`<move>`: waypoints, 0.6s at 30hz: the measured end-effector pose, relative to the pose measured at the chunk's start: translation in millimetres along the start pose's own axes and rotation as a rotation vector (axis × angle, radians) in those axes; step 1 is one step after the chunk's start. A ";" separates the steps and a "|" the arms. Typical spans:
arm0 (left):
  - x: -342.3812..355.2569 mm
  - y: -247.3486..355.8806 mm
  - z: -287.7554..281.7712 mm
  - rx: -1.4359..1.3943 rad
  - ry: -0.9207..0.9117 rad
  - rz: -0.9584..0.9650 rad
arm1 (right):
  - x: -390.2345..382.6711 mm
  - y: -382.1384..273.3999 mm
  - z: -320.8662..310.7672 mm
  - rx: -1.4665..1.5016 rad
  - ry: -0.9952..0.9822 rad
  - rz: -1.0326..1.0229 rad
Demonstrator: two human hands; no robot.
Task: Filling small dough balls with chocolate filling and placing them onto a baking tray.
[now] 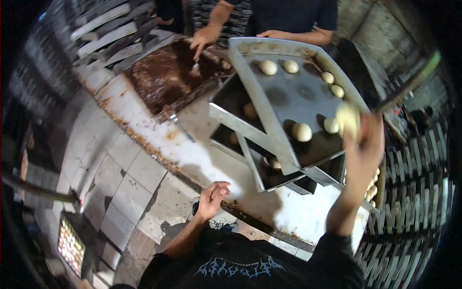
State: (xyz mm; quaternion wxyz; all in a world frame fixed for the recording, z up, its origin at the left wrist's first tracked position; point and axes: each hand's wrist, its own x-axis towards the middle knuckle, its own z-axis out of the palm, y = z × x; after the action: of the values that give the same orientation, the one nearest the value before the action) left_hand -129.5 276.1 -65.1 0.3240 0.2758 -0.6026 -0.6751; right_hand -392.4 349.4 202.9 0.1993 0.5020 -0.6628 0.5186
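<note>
My right hand (366, 135), smeared by motion, is over the right side of the top metal tray (298, 96). Its fingers are closed on a pale, blurred dough ball (348, 118). Several round dough balls (301, 132) sit spaced apart along that tray's edges, and its middle shows dark round stains. Near the front edge of the white table (207, 147), my left hand (212, 198) is curled closed, with nothing visible in it. It is away from the trays.
More metal trays (236, 108) are stacked crosswise beneath. Small dough balls (371, 185) fill a tray at right. Opposite, another person's hand (206, 38) holds a tool in brown paste (154, 79). A metal-bladed tool (183, 129) lies beside the paste. A filled tray (72, 245) stands lower left.
</note>
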 end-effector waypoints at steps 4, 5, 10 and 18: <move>-38.1 62.4 18.5 -0.898 -0.387 -0.045 | -134.9 -55.7 10.7 0.019 -0.473 -0.350; -42.9 79.8 16.5 -0.909 -0.381 -0.078 | -171.3 -63.9 26.6 0.197 -0.585 -0.044; -27.7 44.2 -59.0 -0.612 -0.080 -0.135 | -186.9 -103.5 106.8 0.567 -1.060 -0.037; 30.6 72.6 -189.8 -1.073 0.008 -0.158 | -170.1 -66.2 383.7 0.278 -0.261 0.404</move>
State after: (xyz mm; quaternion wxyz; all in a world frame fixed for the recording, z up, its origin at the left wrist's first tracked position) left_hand 3.5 127.4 -15.6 0.3698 0.1188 -0.1493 -0.9093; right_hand -165.4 89.6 -45.2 -0.0660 0.4448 -0.6921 0.5645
